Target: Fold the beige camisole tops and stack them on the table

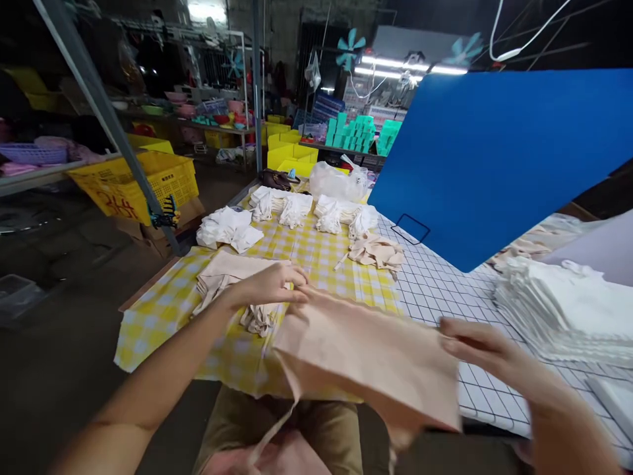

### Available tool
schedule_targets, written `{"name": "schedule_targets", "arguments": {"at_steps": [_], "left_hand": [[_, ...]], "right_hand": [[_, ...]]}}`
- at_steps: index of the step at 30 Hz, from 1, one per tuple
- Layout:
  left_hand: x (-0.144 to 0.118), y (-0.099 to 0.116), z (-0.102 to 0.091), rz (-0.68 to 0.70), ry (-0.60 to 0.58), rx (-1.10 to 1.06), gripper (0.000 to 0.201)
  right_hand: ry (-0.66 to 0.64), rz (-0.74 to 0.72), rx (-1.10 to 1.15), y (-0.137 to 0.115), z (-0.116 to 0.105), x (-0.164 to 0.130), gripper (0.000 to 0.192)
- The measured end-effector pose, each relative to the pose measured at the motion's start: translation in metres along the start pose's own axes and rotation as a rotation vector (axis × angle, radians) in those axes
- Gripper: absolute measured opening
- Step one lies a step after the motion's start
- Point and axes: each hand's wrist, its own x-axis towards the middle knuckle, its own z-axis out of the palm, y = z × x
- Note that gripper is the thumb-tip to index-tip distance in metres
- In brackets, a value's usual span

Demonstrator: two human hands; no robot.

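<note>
Both hands (270, 284) (487, 349) apart in pinch grips

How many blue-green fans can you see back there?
3: a bright fan at top middle, a faint fan above the blue panel, and a dim fan farther left. More may hide in the dark.

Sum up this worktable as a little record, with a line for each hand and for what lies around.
Left hand: pinching one upper corner of a beige garment piece
Right hand: holding its opposite end
Garment piece: spread between both hands, above the lap
Table covers: yellow-and-white checked cloth, white grid-patterned cloth
Far side: white fabric bundles
Right side: white fabric stack, large blue panel
Floor side, left: yellow plastic basket
</note>
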Motion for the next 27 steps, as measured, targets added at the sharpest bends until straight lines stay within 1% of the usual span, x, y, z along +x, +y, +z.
{"name": "schedule_targets", "arguments": {"at_steps": [1,2,3,4,5,7,9,13,14,16,20,22,24,26,27], "left_hand": [[0.004,-0.023,0.017,-0.054,-0.024,0.056,0.028],[0.008,-0.044,0.033,-0.121,-0.069,0.105,0.027],[0.011,-0.064,0.047,-0.191,-0.1,0.157,0.026],[0.014,-0.08,0.059,-0.223,-0.105,0.18,0.025],[0.018,-0.094,0.069,-0.243,-0.1,0.195,0.024],[0.025,-0.111,0.077,-0.271,-0.067,0.224,0.023],[0.034,-0.119,0.077,-0.294,-0.031,0.255,0.02],[0.049,-0.129,0.072,-0.342,0.018,0.314,0.006],[0.052,-0.131,0.072,-0.352,0.028,0.328,0.007],[0.055,-0.136,0.076,-0.368,0.05,0.356,0.019],[0.054,-0.139,0.094,-0.411,0.139,0.429,0.054],[0.049,-0.137,0.109,-0.399,0.178,0.496,0.063],[0.041,-0.136,0.125,-0.363,0.15,0.57,0.063],[0.032,-0.135,0.139,-0.348,0.074,0.622,0.059],[0.027,-0.134,0.144,-0.354,0.04,0.634,0.056]], "right_hand": [[-0.089,0.067,0.023,0.016,0.014,0.017,0.036],[-0.14,0.124,0.035,0.034,0.028,0.032,0.036],[-0.164,0.17,0.017,0.052,0.042,0.045,0.038],[-0.165,0.208,-0.028,0.069,0.053,0.055,0.039],[-0.139,0.226,-0.105,0.084,0.063,0.062,0.04],[-0.086,0.227,-0.224,0.105,0.074,0.072,0.037],[-0.042,0.213,-0.279,0.113,0.076,0.08,0.032],[0.034,0.196,-0.338,0.114,0.073,0.098,0.017],[0.061,0.201,-0.356,0.114,0.073,0.103,0.014],[0.128,0.218,-0.393,0.117,0.077,0.113,0.015],[0.315,0.278,-0.467,0.125,0.098,0.121,0.041],[0.387,0.286,-0.512,0.127,0.113,0.118,0.046],[0.367,0.226,-0.567,0.13,0.129,0.11,0.046],[0.277,0.167,-0.62,0.135,0.142,0.1,0.047],[0.236,0.165,-0.641,0.139,0.146,0.095,0.048]]}}
